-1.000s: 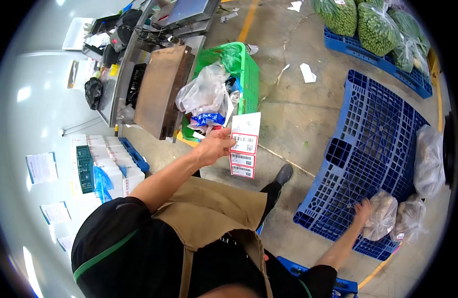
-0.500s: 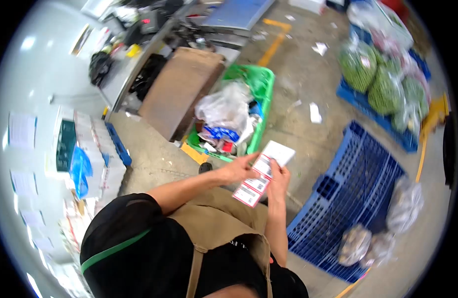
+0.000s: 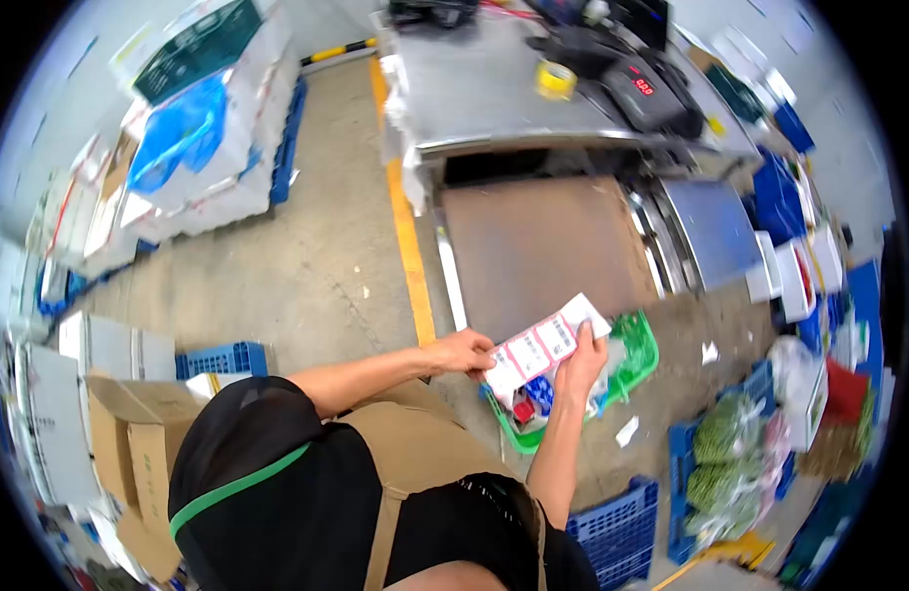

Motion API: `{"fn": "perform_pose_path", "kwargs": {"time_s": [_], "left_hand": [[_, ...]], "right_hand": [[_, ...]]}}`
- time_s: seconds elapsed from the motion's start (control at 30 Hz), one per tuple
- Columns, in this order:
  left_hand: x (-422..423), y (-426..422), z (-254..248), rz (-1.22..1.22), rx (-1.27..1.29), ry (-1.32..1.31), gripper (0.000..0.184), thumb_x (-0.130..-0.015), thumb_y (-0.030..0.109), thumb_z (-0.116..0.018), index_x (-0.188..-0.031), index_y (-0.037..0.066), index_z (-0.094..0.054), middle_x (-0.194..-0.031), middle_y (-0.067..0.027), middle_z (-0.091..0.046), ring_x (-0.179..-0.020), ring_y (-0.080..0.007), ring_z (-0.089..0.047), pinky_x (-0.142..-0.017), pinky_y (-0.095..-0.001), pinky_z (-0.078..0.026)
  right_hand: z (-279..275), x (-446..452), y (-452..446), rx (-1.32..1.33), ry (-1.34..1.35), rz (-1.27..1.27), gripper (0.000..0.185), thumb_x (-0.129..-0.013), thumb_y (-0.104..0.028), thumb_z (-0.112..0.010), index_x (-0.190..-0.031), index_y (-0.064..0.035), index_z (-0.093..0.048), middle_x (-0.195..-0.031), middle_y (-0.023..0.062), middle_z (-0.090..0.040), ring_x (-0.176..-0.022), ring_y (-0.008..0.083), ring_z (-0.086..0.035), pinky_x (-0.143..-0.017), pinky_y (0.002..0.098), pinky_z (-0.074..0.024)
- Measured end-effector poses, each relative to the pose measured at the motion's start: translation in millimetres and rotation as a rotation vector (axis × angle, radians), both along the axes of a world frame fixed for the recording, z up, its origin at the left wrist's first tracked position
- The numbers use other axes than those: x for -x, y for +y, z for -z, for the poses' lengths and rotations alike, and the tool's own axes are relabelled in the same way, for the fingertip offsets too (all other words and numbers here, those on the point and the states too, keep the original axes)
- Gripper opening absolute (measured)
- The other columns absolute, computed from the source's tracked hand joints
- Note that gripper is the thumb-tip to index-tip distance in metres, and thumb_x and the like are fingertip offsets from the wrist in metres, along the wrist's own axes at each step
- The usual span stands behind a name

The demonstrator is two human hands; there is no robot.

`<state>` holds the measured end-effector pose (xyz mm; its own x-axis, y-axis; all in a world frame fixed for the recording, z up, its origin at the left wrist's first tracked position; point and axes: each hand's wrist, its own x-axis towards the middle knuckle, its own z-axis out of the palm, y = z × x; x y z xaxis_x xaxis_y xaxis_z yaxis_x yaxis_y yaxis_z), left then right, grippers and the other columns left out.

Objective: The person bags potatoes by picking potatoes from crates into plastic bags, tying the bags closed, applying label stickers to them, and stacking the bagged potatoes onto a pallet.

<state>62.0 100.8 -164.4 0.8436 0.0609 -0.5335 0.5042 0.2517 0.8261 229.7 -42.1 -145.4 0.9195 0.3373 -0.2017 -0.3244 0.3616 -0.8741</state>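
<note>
A strip of white labels with red borders and barcodes is stretched between my two hands, over a green basket of plastic bags and scraps. My left hand pinches the strip's lower left end. At the upper right end, my right hand grips it between thumb and fingers. Just beyond the strip lies a wide brown board at the foot of a metal table.
The metal table bears yellow tape and a scale display. White boxes stand at the upper left, an open carton at the lower left. Bagged green vegetables and a blue pallet are at the lower right.
My right hand has left the bags on the blue pallet and taken hold of the label strip. The view has swung left, bringing the metal table ahead of me.
</note>
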Motion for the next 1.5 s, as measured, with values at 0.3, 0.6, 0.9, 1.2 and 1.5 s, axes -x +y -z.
{"fn": "perform_pose_path", "kwargs": {"time_s": [0.3, 0.6, 0.9, 1.2, 1.5], "left_hand": [[139, 168, 9, -0.846, -0.016, 0.077, 0.028, -0.088, 0.015, -0.057, -0.110, -0.001, -0.058, -0.088, -0.0084, -0.065, -0.075, -0.0138, -0.061, -0.069, -0.0268, -0.052], [179, 205, 16, -1.060, 0.032, 0.193, 0.028, -0.090, 0.016, -0.056, -0.112, -0.001, -0.057, -0.090, -0.0094, -0.064, -0.076, -0.0155, -0.062, -0.069, -0.0292, -0.052], [114, 349, 24, -1.034, 0.037, 0.260, 0.026, -0.090, 0.014, -0.056, -0.110, -0.002, -0.058, -0.087, -0.0086, -0.065, -0.074, -0.0146, -0.061, -0.066, -0.0267, -0.050], [23, 531, 51, -0.828, -0.017, 0.187, 0.025, -0.087, 0.009, -0.057, -0.108, -0.005, -0.058, -0.080, -0.0082, -0.064, -0.068, -0.0136, -0.059, -0.061, -0.0259, -0.049], [-63, 732, 198, -0.605, -0.494, 0.240, 0.053, -0.070, 0.021, -0.073, -0.116, 0.002, -0.056, -0.086, -0.0163, -0.066, -0.080, -0.0271, -0.065, -0.072, -0.0358, -0.051]], "right_hand": [[-87, -28, 279, -0.199, -0.309, -0.320, 0.027, -0.092, -0.005, -0.050, -0.117, 0.0053, -0.052, -0.105, 0.0107, -0.062, -0.090, 0.0178, -0.062, -0.078, 0.0303, -0.0519], [-39, -96, 421, -0.271, -0.412, -0.385, 0.029, -0.092, -0.004, -0.051, -0.121, 0.0018, -0.050, -0.108, 0.0091, -0.060, -0.095, 0.0182, -0.060, -0.084, 0.0324, -0.0507], [28, -166, 510, -0.146, -0.318, -0.303, 0.032, -0.090, -0.003, -0.054, -0.122, 0.0037, -0.047, -0.112, 0.0097, -0.058, -0.097, 0.0167, -0.058, -0.086, 0.0295, -0.0479], [52, -200, 530, 0.697, -0.569, -0.053, 0.047, -0.086, -0.011, -0.059, -0.126, 0.0085, -0.044, -0.093, 0.0117, -0.060, -0.075, 0.0138, -0.052, -0.068, 0.0279, -0.0451], [12, -154, 503, 1.122, -0.754, 0.212, 0.037, -0.087, -0.006, -0.056, -0.122, 0.0061, -0.051, -0.111, 0.0188, -0.059, -0.087, 0.0249, -0.059, -0.074, 0.0323, -0.0494]]}}
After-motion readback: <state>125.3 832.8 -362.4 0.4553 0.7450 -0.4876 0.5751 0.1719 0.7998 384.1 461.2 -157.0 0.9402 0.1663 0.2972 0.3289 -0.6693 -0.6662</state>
